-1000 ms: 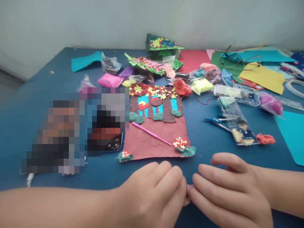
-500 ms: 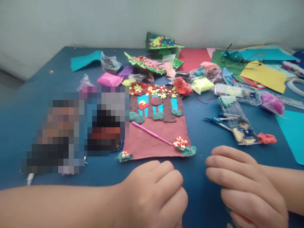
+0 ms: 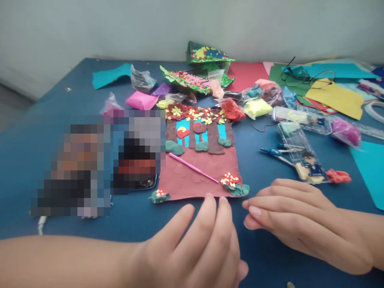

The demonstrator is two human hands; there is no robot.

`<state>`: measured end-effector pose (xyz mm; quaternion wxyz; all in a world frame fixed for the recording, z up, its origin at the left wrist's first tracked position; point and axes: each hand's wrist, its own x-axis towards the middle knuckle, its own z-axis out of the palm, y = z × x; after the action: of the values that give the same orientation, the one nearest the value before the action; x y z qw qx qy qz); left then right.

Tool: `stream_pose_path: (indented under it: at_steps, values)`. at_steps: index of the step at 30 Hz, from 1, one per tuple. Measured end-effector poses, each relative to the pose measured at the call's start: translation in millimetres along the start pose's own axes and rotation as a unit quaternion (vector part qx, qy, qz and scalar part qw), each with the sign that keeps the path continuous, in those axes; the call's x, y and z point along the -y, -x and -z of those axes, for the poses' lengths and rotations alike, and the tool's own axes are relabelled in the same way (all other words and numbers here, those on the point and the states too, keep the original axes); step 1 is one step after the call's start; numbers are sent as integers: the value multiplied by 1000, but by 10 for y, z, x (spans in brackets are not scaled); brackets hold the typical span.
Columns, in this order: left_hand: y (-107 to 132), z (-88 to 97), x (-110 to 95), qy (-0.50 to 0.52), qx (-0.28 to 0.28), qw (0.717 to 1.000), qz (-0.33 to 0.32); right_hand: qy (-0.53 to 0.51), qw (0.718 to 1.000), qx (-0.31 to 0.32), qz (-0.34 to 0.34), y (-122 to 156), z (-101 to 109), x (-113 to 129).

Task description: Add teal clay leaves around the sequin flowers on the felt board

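My left hand [image 3: 201, 248] is at the front of the table, its fingers stretched forward and apart, and nothing shows in it. To its right, my right hand [image 3: 303, 224] has its thumb pressed against its fingers; whatever may be between them is hidden. Just beyond both hands lies a clay picture [image 3: 186, 180] with a reddish-brown ground, brown trunks, a red and yellow leafy top and green bushes. A pink clay tool [image 3: 193, 168] rests diagonally on it. Red-capped mushrooms with pale dots [image 3: 229, 179] decorate its lower right corner. A small pale bit [image 3: 290, 285] lies at the bottom edge.
Bagged clay [image 3: 258, 108] in several colours lies behind the picture. A blue compass [image 3: 276, 153], a clear case [image 3: 312, 164] and orange-red clay [image 3: 339, 176] lie to the right. Glasses [image 3: 312, 76] sit on coloured paper. A phone [image 3: 148, 182], partly blurred, is at left.
My left hand has gone from a loose fist to stretched fingers. My right hand has turned and moved a little left, its thumb now showing against the fingers.
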<state>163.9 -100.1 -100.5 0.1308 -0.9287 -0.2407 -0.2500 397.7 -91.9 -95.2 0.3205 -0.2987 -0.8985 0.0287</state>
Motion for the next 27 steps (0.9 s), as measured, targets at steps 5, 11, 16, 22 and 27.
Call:
stream_pose_path:
  at_steps: [5,11,16,22,27]
  values:
    - [-7,-47,29,-2,-9,1000,-9,16,998,-58,4,-27,-116,55]
    - [-18,-79,28,23,-12,999,-39,24,998,-63,12,-55,-71,56]
    - [-25,-74,41,32,-1,998,-45,17,997,38,59,-69,-48,-20]
    - [-54,-72,51,30,-6,998,-54,-23,995,12,92,-37,-66,-96]
    - [-41,-74,50,25,-26,998,-48,-9,993,83,79,-99,37,-117]
